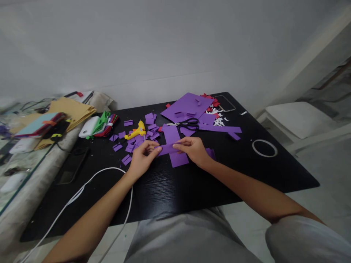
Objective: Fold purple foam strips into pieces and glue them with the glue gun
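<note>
Nearest to the camera was the gray cloth (189, 239) over the person's lap, with two bare arms reaching past it to a black table (170, 193). The narrow purple strip (163, 150) was in front of the person, between the two hands, and it lay across a wide purple strip (178, 159) like a plus sign. The left hand (142, 157) had its thumb and finger pinched together on the strip's left end. The right hand (194, 149) had its thumb and finger pressed together on the strip too, where it crossed the wide one. The bits were small and a little blurry, so I could not tell if the right fingertips had caught both layers.

The strip looked like thick paper: very light, flat, and a bit stiff, but easy to bend or crease. It did not look slippery. The good places to hold it seemed to be the two ends, with a soft pinch, because a hard squeeze in the middle could leave a wrinkle.

Just past the left hand lay small folded purple bits (129, 148) and a yellow glue gun (140, 129). Black scissors (189, 124) lay beyond the right hand.
</note>
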Action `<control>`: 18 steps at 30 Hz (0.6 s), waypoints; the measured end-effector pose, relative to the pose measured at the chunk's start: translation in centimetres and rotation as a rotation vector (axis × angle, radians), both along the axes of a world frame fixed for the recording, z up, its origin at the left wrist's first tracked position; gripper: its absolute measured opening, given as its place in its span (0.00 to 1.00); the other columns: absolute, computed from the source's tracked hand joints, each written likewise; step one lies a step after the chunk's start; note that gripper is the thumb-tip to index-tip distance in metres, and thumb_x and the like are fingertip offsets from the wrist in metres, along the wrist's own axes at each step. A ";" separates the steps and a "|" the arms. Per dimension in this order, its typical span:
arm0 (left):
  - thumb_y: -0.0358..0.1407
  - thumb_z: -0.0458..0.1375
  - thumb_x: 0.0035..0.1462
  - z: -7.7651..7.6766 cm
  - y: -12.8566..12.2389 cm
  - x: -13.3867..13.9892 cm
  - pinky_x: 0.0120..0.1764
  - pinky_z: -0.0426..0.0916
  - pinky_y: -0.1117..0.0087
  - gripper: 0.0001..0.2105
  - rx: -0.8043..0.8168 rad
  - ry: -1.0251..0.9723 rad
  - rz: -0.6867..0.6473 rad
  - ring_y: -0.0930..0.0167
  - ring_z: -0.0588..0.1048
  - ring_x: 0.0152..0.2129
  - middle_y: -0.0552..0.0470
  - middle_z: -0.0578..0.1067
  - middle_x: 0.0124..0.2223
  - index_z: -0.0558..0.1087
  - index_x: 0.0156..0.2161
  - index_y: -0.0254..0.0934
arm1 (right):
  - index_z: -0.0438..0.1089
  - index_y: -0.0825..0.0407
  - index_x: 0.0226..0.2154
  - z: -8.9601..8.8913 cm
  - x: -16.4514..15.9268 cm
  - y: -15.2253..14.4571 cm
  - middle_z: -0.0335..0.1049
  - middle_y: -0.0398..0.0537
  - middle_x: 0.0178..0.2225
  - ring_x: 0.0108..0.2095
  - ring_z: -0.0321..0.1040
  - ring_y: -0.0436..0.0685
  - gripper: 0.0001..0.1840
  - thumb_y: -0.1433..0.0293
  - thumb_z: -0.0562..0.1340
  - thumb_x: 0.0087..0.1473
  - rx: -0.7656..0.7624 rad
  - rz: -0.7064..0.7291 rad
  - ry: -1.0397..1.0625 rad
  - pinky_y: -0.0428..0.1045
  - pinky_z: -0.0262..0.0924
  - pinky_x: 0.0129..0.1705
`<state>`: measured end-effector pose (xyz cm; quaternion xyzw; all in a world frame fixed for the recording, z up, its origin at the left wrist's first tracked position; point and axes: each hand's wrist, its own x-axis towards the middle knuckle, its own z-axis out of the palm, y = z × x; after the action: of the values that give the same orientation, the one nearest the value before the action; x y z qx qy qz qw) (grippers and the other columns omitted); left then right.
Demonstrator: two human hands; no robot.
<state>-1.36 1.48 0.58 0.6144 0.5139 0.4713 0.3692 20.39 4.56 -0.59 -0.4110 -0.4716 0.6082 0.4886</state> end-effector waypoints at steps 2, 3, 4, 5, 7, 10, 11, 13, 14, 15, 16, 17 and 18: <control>0.46 0.68 0.53 -0.2 0.1 0.2 0.29 0.72 0.72 0.15 -0.101 -0.096 -0.020 0.72 0.76 0.22 0.54 0.76 0.26 0.75 0.35 0.36 | 0.79 0.54 0.27 0.1 0.0 0.0 0.80 0.46 0.27 0.27 0.77 0.55 0.19 0.60 0.79 0.33 -0.039 0.007 0.016 0.52 0.77 0.34; 0.47 0.68 0.52 -0.2 0.1 0.3 0.29 0.72 0.72 0.15 -0.131 -0.126 -0.018 0.72 0.76 0.21 0.54 0.76 0.25 0.75 0.34 0.35 | 0.79 0.54 0.27 0.1 0.0 0.0 0.80 0.46 0.27 0.27 0.77 0.54 0.19 0.60 0.79 0.33 -0.056 0.012 0.025 0.52 0.78 0.35; 0.47 0.69 0.51 -0.3 0.2 0.3 0.28 0.72 0.72 0.16 -0.145 -0.145 -0.009 0.72 0.76 0.20 0.54 0.77 0.25 0.75 0.34 0.35 | 0.79 0.54 0.27 0.2 -0.1 0.0 0.80 0.46 0.27 0.28 0.77 0.54 0.19 0.60 0.79 0.34 -0.069 0.014 0.035 0.52 0.78 0.36; 0.46 0.70 0.51 -0.2 0.2 0.3 0.27 0.72 0.72 0.16 -0.148 -0.156 0.002 0.72 0.76 0.20 0.53 0.77 0.25 0.76 0.33 0.35 | 0.79 0.54 0.27 0.2 -0.1 0.0 0.80 0.46 0.27 0.29 0.77 0.55 0.19 0.60 0.79 0.34 -0.079 0.017 0.043 0.52 0.78 0.37; 0.46 0.70 0.50 -0.1 0.2 0.3 0.26 0.72 0.73 0.16 -0.145 -0.162 0.021 0.72 0.77 0.19 0.53 0.78 0.25 0.77 0.33 0.34 | 0.79 0.54 0.28 0.3 0.0 0.0 0.79 0.46 0.28 0.30 0.77 0.55 0.19 0.59 0.78 0.36 -0.088 0.024 0.052 0.53 0.78 0.38; 0.45 0.70 0.50 0.0 0.3 0.3 0.26 0.73 0.73 0.15 -0.148 -0.156 0.034 0.73 0.77 0.19 0.53 0.78 0.25 0.77 0.33 0.34 | 0.79 0.55 0.29 0.4 0.0 0.0 0.79 0.45 0.28 0.30 0.77 0.55 0.20 0.58 0.78 0.37 -0.083 0.030 0.052 0.53 0.78 0.39; 0.44 0.70 0.50 0.1 0.3 0.3 0.26 0.73 0.74 0.14 -0.149 -0.150 0.037 0.73 0.77 0.19 0.53 0.79 0.24 0.77 0.33 0.34 | 0.79 0.55 0.29 0.3 0.1 0.0 0.79 0.45 0.28 0.31 0.77 0.55 0.20 0.58 0.78 0.37 -0.080 0.033 0.050 0.53 0.78 0.39; 0.42 0.69 0.51 0.1 0.3 0.2 0.26 0.73 0.74 0.12 -0.150 -0.136 0.047 0.73 0.77 0.19 0.53 0.79 0.24 0.78 0.33 0.34 | 0.79 0.55 0.29 0.2 0.1 0.1 0.78 0.44 0.28 0.31 0.77 0.54 0.20 0.57 0.77 0.37 -0.071 0.031 0.050 0.53 0.78 0.39; 0.41 0.69 0.51 0.1 0.3 0.2 0.26 0.73 0.74 0.12 -0.150 -0.131 0.053 0.73 0.77 0.19 0.53 0.79 0.24 0.78 0.33 0.34 | 0.79 0.55 0.29 0.1 0.1 0.1 0.78 0.44 0.28 0.31 0.77 0.54 0.20 0.57 0.77 0.37 -0.065 0.031 0.053 0.53 0.78 0.39; 0.41 0.69 0.51 0.0 0.3 0.2 0.26 0.73 0.74 0.11 -0.150 -0.128 0.059 0.73 0.77 0.19 0.54 0.79 0.25 0.78 0.33 0.34 | 0.79 0.55 0.29 0.1 0.1 0.1 0.78 0.44 0.27 0.31 0.77 0.54 0.20 0.57 0.77 0.37 -0.060 0.029 0.058 0.53 0.78 0.39; 0.40 0.69 0.52 -0.1 0.3 0.1 0.26 0.73 0.74 0.10 -0.150 -0.126 0.063 0.73 0.77 0.19 0.54 0.79 0.25 0.78 0.33 0.34 | 0.79 0.55 0.28 0.0 0.1 0.1 0.78 0.44 0.27 0.31 0.77 0.55 0.19 0.58 0.77 0.37 -0.056 0.025 0.064 0.53 0.78 0.38; 0.39 0.68 0.51 -0.1 0.3 0.1 0.26 0.72 0.75 0.09 -0.150 -0.127 0.066 0.73 0.77 0.19 0.54 0.79 0.25 0.78 0.33 0.34 | 0.79 0.54 0.28 0.0 0.0 0.1 0.78 0.44 0.27 0.30 0.77 0.55 0.19 0.58 0.77 0.37 -0.052 0.023 0.066 0.53 0.78 0.38; 0.39 0.69 0.51 -0.2 0.3 0.1 0.26 0.72 0.75 0.09 -0.150 -0.131 0.069 0.73 0.77 0.19 0.54 0.79 0.25 0.78 0.33 0.35 | 0.79 0.54 0.28 -0.1 0.0 0.1 0.78 0.44 0.27 0.30 0.77 0.55 0.18 0.58 0.77 0.38 -0.048 0.021 0.066 0.53 0.78 0.38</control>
<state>-1.26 1.80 0.41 0.5349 0.5434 0.4829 0.4306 20.43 4.69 -0.67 -0.3974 -0.4448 0.6376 0.4875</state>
